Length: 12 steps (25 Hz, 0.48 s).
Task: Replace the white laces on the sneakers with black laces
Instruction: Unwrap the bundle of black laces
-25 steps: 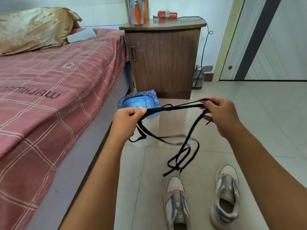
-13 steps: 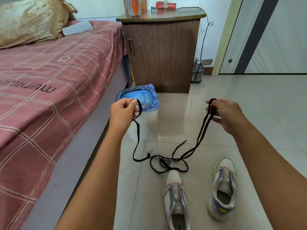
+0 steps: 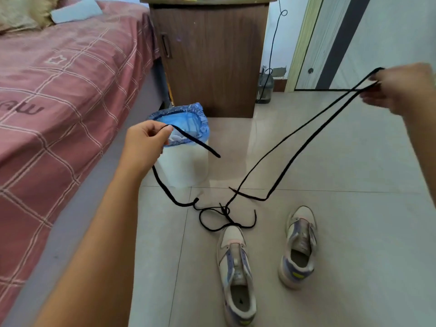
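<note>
Fingers of your left hand [image 3: 145, 143] pinch one black lace [image 3: 165, 187] near its end, and your right hand [image 3: 401, 88] grips the fold of the other black lace [image 3: 306, 140], raised high and wide, probably to pull the two apart. Between them the strands tangle on the floor just beyond the toe of the left sneaker [image 3: 236, 267]; the right sneaker [image 3: 299, 249] stands beside it, no white laces visible. Beyond the tangle is the bin [image 3: 186, 159]. Your right hand is blurred, so its finger positions are unclear.

Right hand [image 3: 405, 88] motion-blurred, edge-cut
</note>
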Motion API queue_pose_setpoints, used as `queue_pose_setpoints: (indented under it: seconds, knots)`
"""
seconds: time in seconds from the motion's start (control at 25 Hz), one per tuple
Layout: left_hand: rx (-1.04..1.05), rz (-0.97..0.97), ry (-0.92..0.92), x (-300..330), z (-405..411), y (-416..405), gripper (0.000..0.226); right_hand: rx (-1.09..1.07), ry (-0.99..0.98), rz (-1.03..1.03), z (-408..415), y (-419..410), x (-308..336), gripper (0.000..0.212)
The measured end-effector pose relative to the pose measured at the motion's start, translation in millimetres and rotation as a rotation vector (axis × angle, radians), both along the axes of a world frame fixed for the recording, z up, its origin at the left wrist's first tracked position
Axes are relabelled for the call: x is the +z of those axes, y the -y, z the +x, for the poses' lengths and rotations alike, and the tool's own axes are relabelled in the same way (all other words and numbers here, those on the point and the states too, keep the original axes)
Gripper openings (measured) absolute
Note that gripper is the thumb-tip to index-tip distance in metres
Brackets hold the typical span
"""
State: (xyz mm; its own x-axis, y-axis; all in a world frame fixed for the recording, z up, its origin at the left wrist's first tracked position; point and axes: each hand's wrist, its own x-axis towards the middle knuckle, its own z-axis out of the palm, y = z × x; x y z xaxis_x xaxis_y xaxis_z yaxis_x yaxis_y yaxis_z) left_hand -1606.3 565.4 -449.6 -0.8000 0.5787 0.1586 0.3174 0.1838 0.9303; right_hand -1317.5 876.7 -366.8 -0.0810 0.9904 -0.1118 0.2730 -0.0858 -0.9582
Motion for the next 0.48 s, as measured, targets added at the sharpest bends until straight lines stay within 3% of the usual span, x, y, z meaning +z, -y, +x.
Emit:
queue_pose_setpoints:
  seconds: [0.08, 0.2, 0.28, 0.36, 0.48]
  knots:
    - [-0.072, -0.077, 0.011, -2.6, 4.2, -0.7, 0.013, -0.012, 0.024, 0.058, 24.3, -33.4, 0.7, 0.014]
    - [-0.097, -0.135, 0.035, -12.2, 12.0, -15.6, 0.013, 0.210, 0.066, 0.025, 60.0, -55.4, 25.3, 0.040]
    - [-0.149, -0.153, 0.029, -14.8, 18.0, -20.4, 0.015, 0.241, 0.119, -0.028, 61.2, -20.2, 55.0, 0.048]
    - [-0.228, -0.200, 0.069, -24.0, 42.6, -41.3, 0.015, 0.086, 0.025, 0.178, 67.3, -10.6, 79.7, 0.042]
    - [-0.290, -0.310, 0.053, -32.8, 66.9, -53.0, 0.008, -0.100, 0.125, 0.117, 67.1, -25.4, 49.6, 0.026]
